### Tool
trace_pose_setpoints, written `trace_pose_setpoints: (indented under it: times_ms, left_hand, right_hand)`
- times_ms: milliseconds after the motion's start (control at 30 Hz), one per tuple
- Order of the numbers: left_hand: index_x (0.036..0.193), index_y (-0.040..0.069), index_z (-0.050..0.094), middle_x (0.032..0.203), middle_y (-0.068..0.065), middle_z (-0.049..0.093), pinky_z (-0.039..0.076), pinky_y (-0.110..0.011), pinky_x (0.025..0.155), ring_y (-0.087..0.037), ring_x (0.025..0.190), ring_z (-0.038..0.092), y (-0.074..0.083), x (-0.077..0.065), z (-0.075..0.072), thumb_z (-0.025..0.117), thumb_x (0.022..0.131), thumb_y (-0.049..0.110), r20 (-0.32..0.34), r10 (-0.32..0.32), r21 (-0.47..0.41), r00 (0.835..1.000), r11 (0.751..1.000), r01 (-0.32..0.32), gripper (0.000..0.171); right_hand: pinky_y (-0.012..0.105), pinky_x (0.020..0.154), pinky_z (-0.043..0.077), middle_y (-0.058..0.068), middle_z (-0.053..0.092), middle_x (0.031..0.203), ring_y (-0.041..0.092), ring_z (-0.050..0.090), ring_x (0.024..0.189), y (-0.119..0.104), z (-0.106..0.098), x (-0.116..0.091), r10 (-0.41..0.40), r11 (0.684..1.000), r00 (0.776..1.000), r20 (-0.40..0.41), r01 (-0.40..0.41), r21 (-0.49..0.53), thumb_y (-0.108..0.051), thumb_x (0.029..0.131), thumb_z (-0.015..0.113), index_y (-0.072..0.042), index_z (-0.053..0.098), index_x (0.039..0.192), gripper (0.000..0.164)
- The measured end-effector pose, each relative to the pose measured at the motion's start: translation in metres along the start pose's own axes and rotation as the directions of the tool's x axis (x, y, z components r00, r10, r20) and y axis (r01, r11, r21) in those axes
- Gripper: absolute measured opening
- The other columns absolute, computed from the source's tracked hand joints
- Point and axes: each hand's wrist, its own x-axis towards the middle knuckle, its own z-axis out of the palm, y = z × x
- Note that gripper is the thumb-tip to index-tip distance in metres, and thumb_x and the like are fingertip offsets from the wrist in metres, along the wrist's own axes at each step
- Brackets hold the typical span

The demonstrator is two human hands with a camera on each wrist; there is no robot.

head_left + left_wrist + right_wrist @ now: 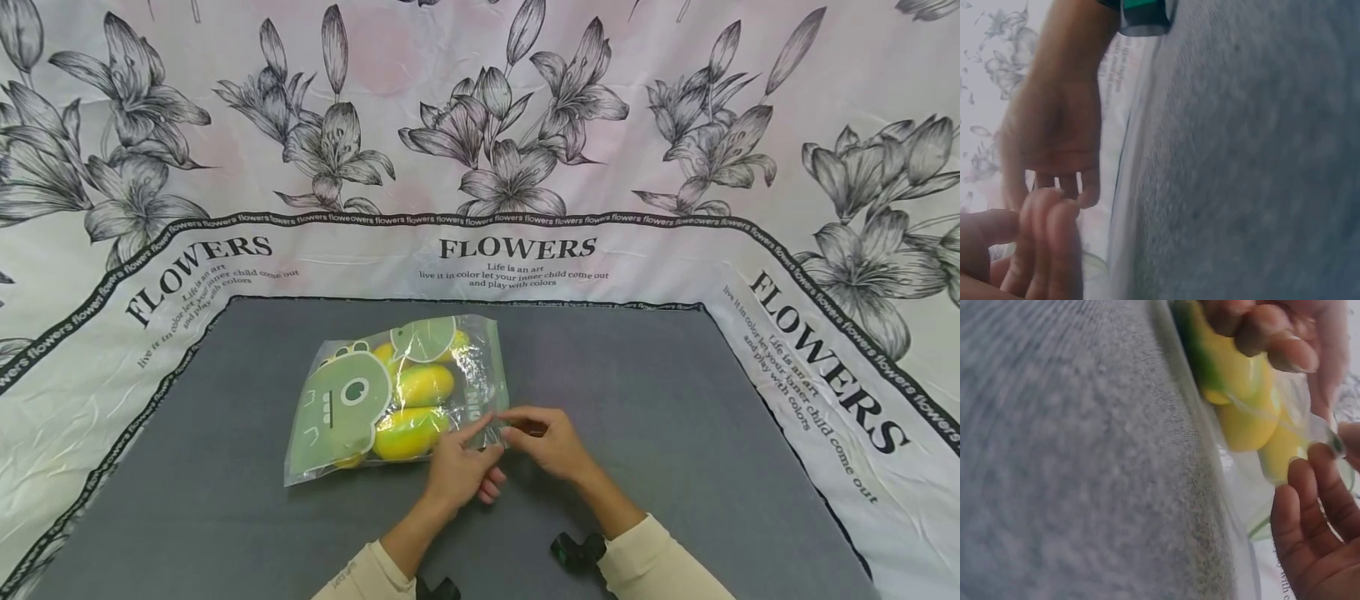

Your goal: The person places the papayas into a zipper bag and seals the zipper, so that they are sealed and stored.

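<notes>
A clear plastic zip bag [486,367] with green cartoon-creature prints lies flat, its right edge toward my hands. Inside are several yellow-green mangoes [423,385], which also show through the plastic in the right wrist view. My right hand [551,442] pinches the bag's near right corner between thumb and index finger. Close beside it, my left hand [457,475] holds the same edge, index finger stretched along the plastic and the other fingers curled below. In the left wrist view the curled fingers [1054,244] hide the bag's edge.
The bag lies on a grey cloth surface [637,375]. A white curtain [517,258] with flower drawings and lettering surrounds it at the back and sides. Dark wrist-camera pieces [577,550] sit by both cream sleeves.
</notes>
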Motion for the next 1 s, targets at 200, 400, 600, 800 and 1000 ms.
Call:
trace_pose_setpoints:
  times_ms: [200, 400, 600, 800, 1000]
  left_hand:
    - [0.143, 0.014, 0.049, 0.088, -0.020, 0.070, 0.056, -0.040, 0.051, -0.032, 0.062, 0.068, -0.011, -0.002, 0.001, 0.067, 0.090, 0.009, 0.024, -0.001, -0.027, 1.000, 1.000, 0.001, 0.056]
    - [0.140, 0.000, 0.049, 0.093, -0.026, 0.067, 0.057, -0.042, 0.061, -0.041, 0.076, 0.067, -0.021, -0.001, 0.005, 0.065, 0.091, 0.004, -0.036, 0.100, -0.126, 0.994, 0.987, -0.104, 0.052]
    - [0.135, -0.004, 0.052, 0.085, -0.025, 0.067, 0.057, -0.041, 0.062, -0.039, 0.075, 0.067, -0.026, -0.003, 0.008, 0.068, 0.089, 0.002, -0.103, 0.107, -0.184, 0.989, 0.975, -0.125, 0.049]
    - [0.130, -0.007, 0.056, 0.087, -0.026, 0.067, 0.057, -0.039, 0.063, -0.037, 0.073, 0.068, -0.029, -0.002, 0.008, 0.066, 0.086, -0.008, -0.159, 0.083, -0.230, 0.984, 0.966, -0.118, 0.044]
    - [0.126, -0.006, 0.060, 0.082, -0.020, 0.069, 0.057, -0.036, 0.058, -0.035, 0.067, 0.068, -0.030, -0.001, 0.009, 0.066, 0.084, -0.010, -0.205, 0.089, -0.140, 0.975, 0.983, -0.119, 0.042]
  right_hand:
    - [0.043, 0.054, 0.053, 0.020, 0.065, 0.078, 0.036, 0.059, 0.059, 0.008, -0.003, -0.003, 0.040, 0.999, 0.999, -0.017, -0.040, 0.002, 0.007, 0.088, 0.064, 0.011, 0.067, 0.106, 0.019]
    - [0.048, 0.056, 0.054, 0.023, 0.066, 0.085, 0.044, 0.059, 0.063, 0.018, 0.003, -0.007, 0.044, 0.994, 0.999, 0.023, -0.046, 0.095, 0.009, 0.088, 0.062, 0.014, 0.066, 0.104, 0.016]
    - [0.048, 0.056, 0.054, 0.025, 0.065, 0.086, 0.040, 0.062, 0.064, 0.022, 0.010, -0.010, 0.045, 0.988, 0.998, 0.032, -0.049, 0.144, 0.012, 0.087, 0.062, 0.016, 0.065, 0.101, 0.015]
    - [0.046, 0.056, 0.054, 0.025, 0.066, 0.084, 0.042, 0.060, 0.063, 0.023, 0.011, -0.011, 0.042, 0.990, 0.999, 0.002, -0.041, 0.136, 0.013, 0.087, 0.061, 0.015, 0.066, 0.100, 0.014]
    - [0.036, 0.055, 0.054, 0.021, 0.067, 0.078, 0.030, 0.062, 0.060, 0.023, 0.015, -0.010, 0.034, 0.997, 0.999, -0.023, -0.032, 0.067, 0.010, 0.086, 0.064, 0.012, 0.069, 0.097, 0.012]
